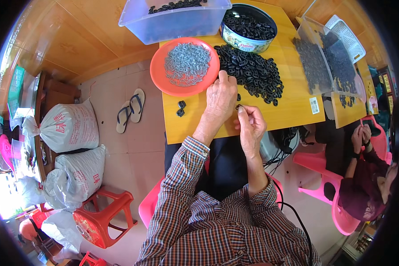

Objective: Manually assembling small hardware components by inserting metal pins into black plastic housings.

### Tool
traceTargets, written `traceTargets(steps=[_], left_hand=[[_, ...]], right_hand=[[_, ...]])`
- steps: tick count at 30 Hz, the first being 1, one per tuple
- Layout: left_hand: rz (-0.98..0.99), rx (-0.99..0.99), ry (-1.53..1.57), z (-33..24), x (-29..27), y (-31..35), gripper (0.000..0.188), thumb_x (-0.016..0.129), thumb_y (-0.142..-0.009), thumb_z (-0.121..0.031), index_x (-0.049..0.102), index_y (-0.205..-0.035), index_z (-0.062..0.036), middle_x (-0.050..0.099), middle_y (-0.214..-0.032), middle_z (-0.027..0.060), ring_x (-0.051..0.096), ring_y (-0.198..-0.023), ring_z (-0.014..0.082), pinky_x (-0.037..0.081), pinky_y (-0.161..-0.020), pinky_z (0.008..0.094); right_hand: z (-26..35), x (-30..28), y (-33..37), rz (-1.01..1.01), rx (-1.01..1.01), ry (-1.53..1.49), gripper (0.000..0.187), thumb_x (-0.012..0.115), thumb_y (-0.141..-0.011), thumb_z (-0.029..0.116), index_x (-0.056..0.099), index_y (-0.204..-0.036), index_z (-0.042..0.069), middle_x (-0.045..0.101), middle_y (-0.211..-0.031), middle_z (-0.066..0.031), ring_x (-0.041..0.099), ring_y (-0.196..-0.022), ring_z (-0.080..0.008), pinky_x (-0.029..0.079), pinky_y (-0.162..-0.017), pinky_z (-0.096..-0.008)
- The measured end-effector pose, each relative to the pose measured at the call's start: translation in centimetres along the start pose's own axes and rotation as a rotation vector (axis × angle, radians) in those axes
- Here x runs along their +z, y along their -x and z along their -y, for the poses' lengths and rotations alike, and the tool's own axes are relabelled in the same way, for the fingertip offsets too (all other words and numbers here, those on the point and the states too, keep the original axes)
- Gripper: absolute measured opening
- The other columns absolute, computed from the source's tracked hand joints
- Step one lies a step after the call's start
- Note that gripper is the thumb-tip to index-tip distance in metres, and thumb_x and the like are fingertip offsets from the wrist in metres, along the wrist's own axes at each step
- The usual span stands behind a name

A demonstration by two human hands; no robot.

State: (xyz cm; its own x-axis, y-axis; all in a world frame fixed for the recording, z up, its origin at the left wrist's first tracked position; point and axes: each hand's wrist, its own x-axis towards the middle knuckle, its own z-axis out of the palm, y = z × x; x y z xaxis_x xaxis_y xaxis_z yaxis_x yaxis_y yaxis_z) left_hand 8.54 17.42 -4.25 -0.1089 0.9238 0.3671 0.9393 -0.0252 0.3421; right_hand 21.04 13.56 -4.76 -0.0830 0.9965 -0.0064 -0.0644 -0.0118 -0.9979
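Note:
My left hand (221,95) reaches forward over the yellow table (292,106), fingertips at the near rim of an orange plate (162,77) heaped with small grey metal pieces (187,63); whether it grips anything is hidden. My right hand (251,123) pinches a small black ring part (238,107) between thumb and fingers near the table's front edge. A big pile of black ring parts (252,73) lies just beyond both hands. Two loose black parts (181,108) lie to the left of my left hand.
A round tin (248,27) and clear plastic bins (175,20) (317,57) hold more black parts. A white basket (346,37) is at far right. Another person sits on a pink chair (341,213) at right. Sacks (71,126), an orange stool (99,217) and sandals (131,108) are on the floor.

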Motion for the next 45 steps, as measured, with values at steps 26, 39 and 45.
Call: traceTargets(steps=[26,39,45], left_hand=[[-0.217,-0.504,1.664,1.7,-2.1,7.6,0.014,0.062,-0.088,0.007,0.061,-0.101,0.0042,0.067,-0.091,0.0094,0.069,-0.085,0.018,0.057,-0.073,0.0259],[-0.235,-0.596,1.738,2.1,-2.2,7.4,0.026,0.059,-0.09,0.004,0.055,-0.116,0.0056,0.063,-0.095,0.0092,0.068,-0.083,0.0183,0.057,-0.073,0.0274],[-0.262,-0.761,1.828,2.3,-2.7,7.4,0.022,0.061,-0.088,0.004,0.056,-0.109,0.0021,0.063,-0.093,0.0095,0.068,-0.078,0.0209,0.057,-0.07,0.0317]], right_hand=[[1.9,1.4,0.9,0.185,-0.022,0.038,0.015,0.058,-0.096,0.016,0.06,-0.098,0.0,0.06,-0.083,-0.0019,0.056,-0.066,-0.0064,0.045,-0.058,-0.0192],[1.2,1.6,0.5,0.135,0.047,0.058,0.019,0.062,-0.094,0.021,0.062,-0.093,0.002,0.058,-0.071,-0.0003,0.053,-0.059,-0.0061,0.042,-0.054,-0.0192],[0.5,1.5,0.6,0.122,0.053,0.083,0.018,0.061,-0.095,0.021,0.061,-0.091,0.003,0.058,-0.067,0.0008,0.052,-0.057,-0.0052,0.041,-0.054,-0.0187]])
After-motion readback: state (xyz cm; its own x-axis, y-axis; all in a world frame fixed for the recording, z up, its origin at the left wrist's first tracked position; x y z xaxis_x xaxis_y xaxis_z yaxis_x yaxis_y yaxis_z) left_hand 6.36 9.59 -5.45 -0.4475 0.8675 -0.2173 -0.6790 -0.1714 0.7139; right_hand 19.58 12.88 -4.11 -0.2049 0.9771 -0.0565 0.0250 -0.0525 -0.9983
